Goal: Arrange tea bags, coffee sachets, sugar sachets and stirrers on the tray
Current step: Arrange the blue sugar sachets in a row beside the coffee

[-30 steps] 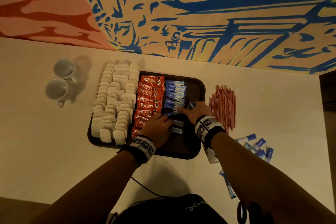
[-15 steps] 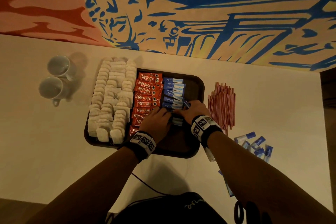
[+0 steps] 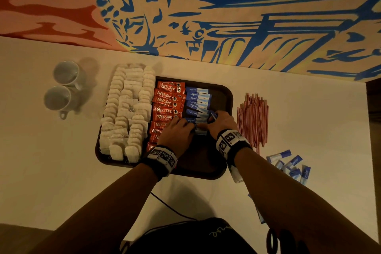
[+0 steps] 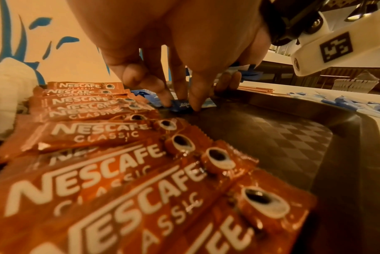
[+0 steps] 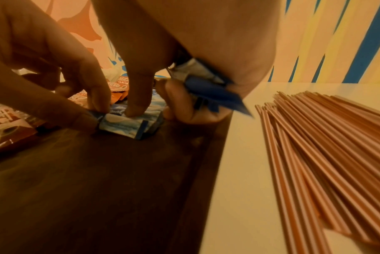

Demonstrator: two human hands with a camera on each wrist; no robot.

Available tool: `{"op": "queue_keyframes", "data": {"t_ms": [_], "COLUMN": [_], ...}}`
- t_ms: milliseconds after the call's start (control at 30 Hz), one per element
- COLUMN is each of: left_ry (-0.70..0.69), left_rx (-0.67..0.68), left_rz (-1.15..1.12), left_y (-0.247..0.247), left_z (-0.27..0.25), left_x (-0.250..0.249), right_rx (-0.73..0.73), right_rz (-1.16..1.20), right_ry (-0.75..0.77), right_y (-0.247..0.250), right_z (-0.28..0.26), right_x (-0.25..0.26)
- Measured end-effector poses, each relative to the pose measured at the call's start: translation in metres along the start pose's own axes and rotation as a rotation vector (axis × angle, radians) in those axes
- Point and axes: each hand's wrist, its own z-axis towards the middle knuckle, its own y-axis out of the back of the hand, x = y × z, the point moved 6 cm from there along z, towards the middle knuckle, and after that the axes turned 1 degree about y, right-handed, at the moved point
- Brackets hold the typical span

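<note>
On the dark brown tray lie white tea bags at the left, a column of red coffee sachets and a column of blue sugar sachets. Both hands meet at the near end of the blue column. My left hand pinches the end of a blue sugar sachet lying flat on the tray floor. My right hand grips a small bundle of sugar sachets in its curled fingers, while its forefinger presses the flat sachet. The stirrers lie right of the tray.
Several loose sugar sachets are scattered on the white table at the right, near my right forearm. Two cups stand left of the tray. The painted wall runs along the table's far edge. The tray's right strip and near half are bare.
Both hands have drawn closer together and slid a little away from me, bringing the nearest blue sachets up against the column.
</note>
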Motion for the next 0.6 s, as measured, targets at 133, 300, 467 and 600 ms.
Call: {"op": "queue_keyframes", "data": {"t_ms": [133, 300, 467, 600], "left_ry": [-0.023, -0.026, -0.025, -0.018], "left_rx": [0.004, -0.024, -0.202, -0.188], "left_rz": [0.051, 0.005, -0.043, 0.045], "left_y": [-0.001, 0.004, 0.033, 0.041], "left_z": [0.000, 0.003, 0.019, 0.034], "left_x": [0.000, -0.001, 0.002, 0.006], "right_rx": [0.015, 0.014, -0.056, -0.069], "right_rz": [-0.021, -0.017, -0.022, -0.029], "right_ry": [-0.001, 0.009, 0.092, 0.116], "right_y": [-0.001, 0.001, 0.008, 0.014], "right_z": [0.001, 0.000, -0.003, -0.005], "right_x": [0.001, 0.001, 0.006, 0.010]}}
